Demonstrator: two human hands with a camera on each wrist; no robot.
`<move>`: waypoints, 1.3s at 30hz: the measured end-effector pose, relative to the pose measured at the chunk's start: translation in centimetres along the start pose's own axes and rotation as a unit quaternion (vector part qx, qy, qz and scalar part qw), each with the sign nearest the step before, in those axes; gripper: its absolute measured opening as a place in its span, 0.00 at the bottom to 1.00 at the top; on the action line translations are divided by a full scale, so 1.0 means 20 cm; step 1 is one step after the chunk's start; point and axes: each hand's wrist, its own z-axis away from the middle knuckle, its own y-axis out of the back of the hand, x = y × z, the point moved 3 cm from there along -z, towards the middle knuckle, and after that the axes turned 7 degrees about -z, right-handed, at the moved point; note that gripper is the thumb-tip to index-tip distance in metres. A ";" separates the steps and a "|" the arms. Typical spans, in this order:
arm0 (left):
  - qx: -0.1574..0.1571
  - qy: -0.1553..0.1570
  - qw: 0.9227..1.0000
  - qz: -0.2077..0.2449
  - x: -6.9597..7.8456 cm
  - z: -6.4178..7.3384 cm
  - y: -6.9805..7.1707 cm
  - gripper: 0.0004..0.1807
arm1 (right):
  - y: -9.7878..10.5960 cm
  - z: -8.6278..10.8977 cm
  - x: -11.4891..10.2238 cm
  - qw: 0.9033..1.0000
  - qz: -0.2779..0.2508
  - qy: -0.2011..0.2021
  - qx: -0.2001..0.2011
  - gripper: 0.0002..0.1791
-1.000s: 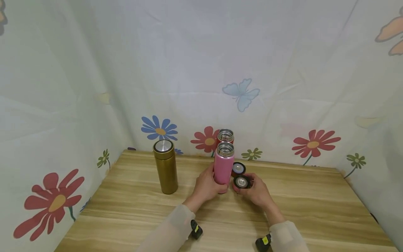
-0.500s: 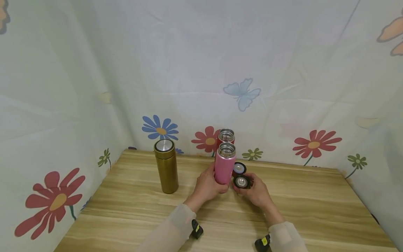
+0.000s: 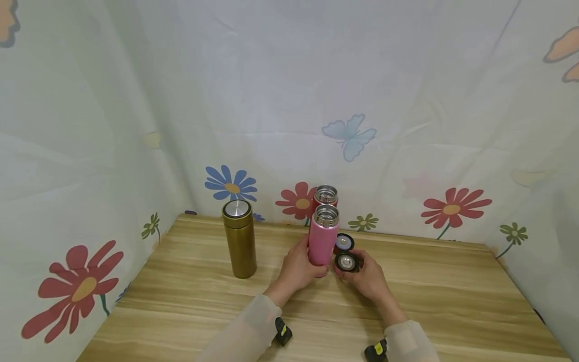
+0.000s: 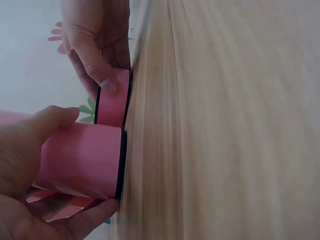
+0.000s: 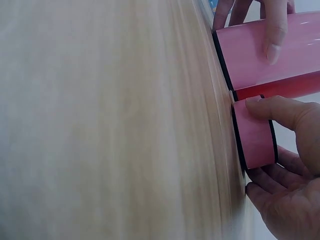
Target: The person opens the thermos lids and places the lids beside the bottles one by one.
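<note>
A pink thermos bottle (image 3: 322,244) stands upright without its lid, its steel mouth facing up. My left hand (image 3: 298,266) grips it low down, thumb on the near side. Just right of it, a pink lid (image 3: 347,262) lies with its inner side up on the table. My right hand (image 3: 371,276) holds that lid between thumb and fingers, as the right wrist view also shows with the lid (image 5: 255,135) flat on the wood. Behind the pink bottle is an open red thermos bottle (image 3: 326,195), mostly hidden. Its lid (image 3: 344,242) lies upturned behind the pink one.
A gold thermos bottle (image 3: 239,241) with its lid on stands to the left of my left hand. The wooden table (image 3: 434,291) runs back to a white curtain (image 3: 271,100) printed with flowers and butterflies.
</note>
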 end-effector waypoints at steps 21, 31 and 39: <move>-0.002 0.052 0.999 0.002 0.01 0.16 0.12 0.52 | 0.05 0.06 -0.04 0.998 -0.049 -0.038 -0.031 0.51; -0.003 0.055 0.998 0.005 -0.05 0.33 0.29 0.39 | 0.05 0.16 -0.11 1.000 -0.007 -0.030 -0.002 0.46; 0.013 0.063 0.998 0.013 -0.10 0.45 0.40 0.29 | -0.01 0.27 -0.17 0.999 0.001 -0.005 0.053 0.35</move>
